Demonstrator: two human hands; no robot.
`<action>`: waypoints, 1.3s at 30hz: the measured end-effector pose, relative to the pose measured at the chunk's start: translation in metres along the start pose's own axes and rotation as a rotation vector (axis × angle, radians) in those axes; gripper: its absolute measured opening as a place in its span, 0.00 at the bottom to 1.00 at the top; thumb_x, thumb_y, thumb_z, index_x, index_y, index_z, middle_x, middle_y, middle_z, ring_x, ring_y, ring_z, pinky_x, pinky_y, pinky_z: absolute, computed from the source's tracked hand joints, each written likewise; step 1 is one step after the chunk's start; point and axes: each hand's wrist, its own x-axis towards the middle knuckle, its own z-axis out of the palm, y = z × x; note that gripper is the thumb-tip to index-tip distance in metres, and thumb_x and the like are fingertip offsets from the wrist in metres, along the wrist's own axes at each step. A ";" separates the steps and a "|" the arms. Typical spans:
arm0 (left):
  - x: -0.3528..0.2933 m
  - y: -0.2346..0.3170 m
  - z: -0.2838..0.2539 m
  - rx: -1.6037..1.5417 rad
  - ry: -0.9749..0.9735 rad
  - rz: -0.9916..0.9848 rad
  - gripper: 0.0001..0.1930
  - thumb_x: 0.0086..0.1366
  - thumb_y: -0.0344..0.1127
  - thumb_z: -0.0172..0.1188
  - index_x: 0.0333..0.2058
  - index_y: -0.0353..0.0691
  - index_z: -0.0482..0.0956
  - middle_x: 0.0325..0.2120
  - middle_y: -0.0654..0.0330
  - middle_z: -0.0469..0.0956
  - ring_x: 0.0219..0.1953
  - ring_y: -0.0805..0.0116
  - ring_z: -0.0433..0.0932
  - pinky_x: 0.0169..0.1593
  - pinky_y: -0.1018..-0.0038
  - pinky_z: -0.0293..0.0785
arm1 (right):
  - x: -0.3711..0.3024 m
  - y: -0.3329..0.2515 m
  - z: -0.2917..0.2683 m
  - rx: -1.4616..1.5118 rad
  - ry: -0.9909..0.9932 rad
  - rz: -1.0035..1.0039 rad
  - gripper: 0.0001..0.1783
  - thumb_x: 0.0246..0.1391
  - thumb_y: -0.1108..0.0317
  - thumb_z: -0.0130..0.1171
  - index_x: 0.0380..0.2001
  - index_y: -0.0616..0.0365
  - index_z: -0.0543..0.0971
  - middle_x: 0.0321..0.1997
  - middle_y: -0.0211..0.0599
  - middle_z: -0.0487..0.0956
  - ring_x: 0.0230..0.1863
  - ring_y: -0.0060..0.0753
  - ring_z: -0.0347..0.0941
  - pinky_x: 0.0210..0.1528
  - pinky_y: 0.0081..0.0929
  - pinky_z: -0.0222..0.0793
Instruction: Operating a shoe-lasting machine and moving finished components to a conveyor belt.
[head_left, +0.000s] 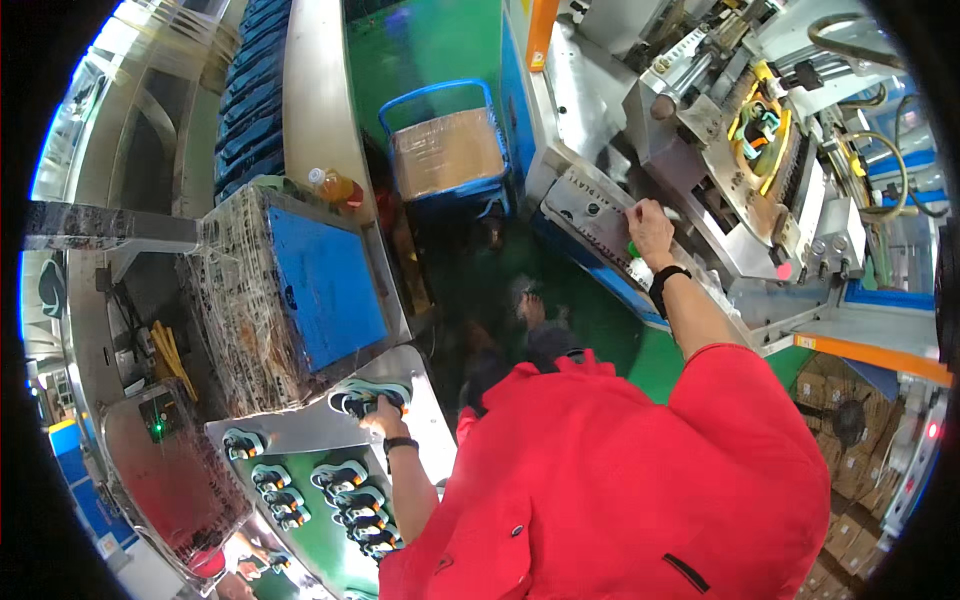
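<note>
My left hand (384,418) is closed on a dark shoe (368,394) with a pale green sole, on the metal plate at the end of a conveyor. Several similar shoes (350,500) stand in rows on its green belt (325,545). Stretched out to the right, my right hand (652,234) has its fingers curled at the control panel (590,212) of a machine; what they hold, if anything, is hidden. Just below this hand is a small white bottle-like thing with a green top (637,262). A shoe or shoe part (757,130) sits in the machine's yellow-edged clamp.
A blue trolley (450,88) carrying a cardboard box (450,152) stands ahead on the green floor. To the left is a film-wrapped unit with a blue panel (325,285), topped by a bottle of orange liquid (335,187). Another person's hands (250,560) show at the lower left.
</note>
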 end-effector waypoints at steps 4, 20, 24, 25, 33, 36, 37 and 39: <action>0.009 -0.009 0.022 0.089 0.095 0.040 0.41 0.47 0.40 0.71 0.50 0.30 0.52 0.43 0.37 0.72 0.42 0.41 0.78 0.49 0.53 0.76 | 0.016 -0.006 0.016 -0.008 0.103 -0.097 0.12 0.57 0.58 0.54 0.32 0.57 0.74 0.39 0.44 0.76 0.41 0.52 0.74 0.41 0.44 0.71; -0.013 -0.014 0.007 -0.221 0.100 -0.059 0.50 0.46 0.32 0.69 0.65 0.34 0.48 0.51 0.38 0.70 0.52 0.41 0.73 0.56 0.58 0.69 | 0.065 -0.377 -0.127 0.804 -0.252 -0.787 0.06 0.62 0.70 0.55 0.37 0.61 0.77 0.28 0.25 0.73 0.30 0.16 0.66 0.35 0.18 0.66; 0.019 -0.015 -0.035 -1.012 -0.036 -0.080 0.22 0.45 0.23 0.68 0.42 0.29 0.75 0.35 0.52 0.81 0.35 0.58 0.81 0.39 0.67 0.79 | -0.011 -0.581 -0.197 0.917 -0.325 -1.405 0.08 0.60 0.69 0.59 0.39 0.62 0.78 0.33 0.27 0.76 0.35 0.16 0.69 0.38 0.17 0.67; 0.018 -0.005 -0.064 -1.192 -0.019 -0.174 0.13 0.47 0.19 0.65 0.34 0.29 0.79 0.30 0.55 0.81 0.30 0.61 0.82 0.34 0.68 0.80 | -0.035 -0.629 -0.202 0.888 -0.275 -1.425 0.10 0.59 0.69 0.61 0.41 0.62 0.78 0.37 0.28 0.78 0.37 0.17 0.69 0.39 0.17 0.67; 0.164 -0.022 -0.192 -1.272 0.179 -0.102 0.18 0.50 0.24 0.66 0.40 0.32 0.73 0.33 0.54 0.79 0.31 0.61 0.81 0.37 0.68 0.80 | -0.109 -0.936 -0.199 0.403 -0.065 -1.866 0.33 0.53 0.56 0.64 0.58 0.61 0.70 0.55 0.52 0.76 0.48 0.39 0.77 0.53 0.33 0.69; 0.301 -0.141 -0.187 -0.824 0.253 -0.090 0.30 0.44 0.32 0.69 0.46 0.27 0.68 0.37 0.46 0.78 0.38 0.55 0.80 0.43 0.67 0.77 | -0.164 -1.011 -0.185 0.272 -0.276 -1.828 0.39 0.51 0.49 0.63 0.59 0.65 0.68 0.51 0.57 0.77 0.43 0.35 0.76 0.46 0.31 0.70; 0.329 -0.227 -0.206 -0.507 0.324 -0.118 0.33 0.43 0.34 0.70 0.47 0.27 0.67 0.39 0.43 0.78 0.41 0.51 0.80 0.47 0.66 0.75 | -0.205 -1.031 -0.177 0.143 -0.333 -1.817 0.36 0.53 0.52 0.61 0.57 0.70 0.70 0.52 0.58 0.76 0.53 0.44 0.75 0.53 0.33 0.68; 0.374 -0.079 -0.206 -0.693 0.438 -0.092 0.35 0.45 0.36 0.68 0.50 0.28 0.64 0.40 0.40 0.77 0.43 0.45 0.78 0.50 0.62 0.73 | -0.178 -1.032 -0.178 -0.093 -0.270 -1.775 0.32 0.51 0.55 0.61 0.52 0.70 0.74 0.44 0.51 0.80 0.44 0.36 0.77 0.49 0.31 0.69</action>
